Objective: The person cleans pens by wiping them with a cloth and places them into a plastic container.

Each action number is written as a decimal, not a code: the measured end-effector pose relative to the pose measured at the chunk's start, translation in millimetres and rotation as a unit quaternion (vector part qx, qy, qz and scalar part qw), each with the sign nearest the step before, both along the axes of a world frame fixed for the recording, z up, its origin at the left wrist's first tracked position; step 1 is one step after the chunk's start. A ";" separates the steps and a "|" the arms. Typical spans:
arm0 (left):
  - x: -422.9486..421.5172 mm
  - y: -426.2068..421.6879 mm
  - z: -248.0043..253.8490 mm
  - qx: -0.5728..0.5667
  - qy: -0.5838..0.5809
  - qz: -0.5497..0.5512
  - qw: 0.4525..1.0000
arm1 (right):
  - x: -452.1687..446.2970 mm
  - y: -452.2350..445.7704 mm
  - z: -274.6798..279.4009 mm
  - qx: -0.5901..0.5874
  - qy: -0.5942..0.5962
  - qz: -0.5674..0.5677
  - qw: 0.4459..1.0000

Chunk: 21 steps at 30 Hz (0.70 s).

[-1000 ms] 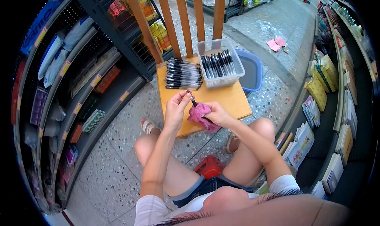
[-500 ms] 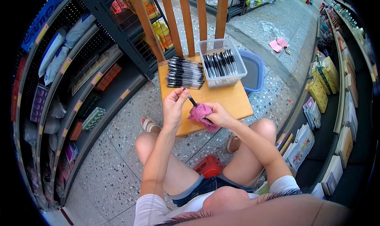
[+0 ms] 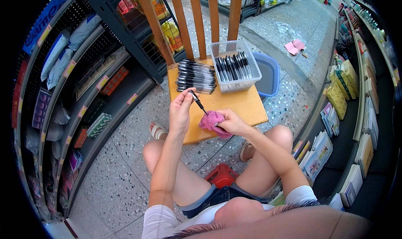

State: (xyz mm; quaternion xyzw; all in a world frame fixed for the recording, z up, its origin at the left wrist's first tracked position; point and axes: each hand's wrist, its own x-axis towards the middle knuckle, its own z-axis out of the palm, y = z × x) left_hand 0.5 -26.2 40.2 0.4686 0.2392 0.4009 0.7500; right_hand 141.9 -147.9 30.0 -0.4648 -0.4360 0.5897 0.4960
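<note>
Between the thumb and fingers of my left hand (image 3: pixel 181 111) is one end of a black pen (image 3: pixel 197 100), held at a slant. Its lower tip meets a crumpled pink cloth (image 3: pixel 213 122), which my right hand (image 3: pixel 231 122) grips from the right. Both hands are over the front part of a wooden chair seat (image 3: pixel 247 107). Beyond them on the seat lies a pile of black-and-clear pens (image 3: pixel 195 76). Beside the pile, a clear plastic box (image 3: pixel 236 86) holds several more pens standing at a lean.
A blue basin (image 3: pixel 273 73) stands on the floor behind the chair's right side. Shelves with packets (image 3: pixel 100 126) curve along the left, and shelves with notebooks (image 3: pixel 318 153) along the right. A red object (image 3: pixel 222 176) sits between my legs. Pink paper (image 3: pixel 295 47) lies on the floor.
My left hand has shifted slightly up and left, drawing the pen further out of the cloth, so more of its length shows. My right hand and the cloth stay nearly in place.
</note>
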 end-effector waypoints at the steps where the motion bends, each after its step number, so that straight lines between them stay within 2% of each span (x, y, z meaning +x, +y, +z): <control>1: -0.4 0.6 0.1 -0.008 -0.005 0.000 1.000 | 0.2 0.0 -0.2 0.004 0.000 0.003 1.000; 15: -9.0 11.9 1.6 -0.019 -0.008 0.062 0.998 | -1.2 1.5 -16.4 0.019 -0.028 0.011 0.999; 21: -11.3 15.9 0.7 -0.011 -0.022 0.099 0.995 | -0.8 0.0 -10.6 0.033 -0.108 0.020 0.993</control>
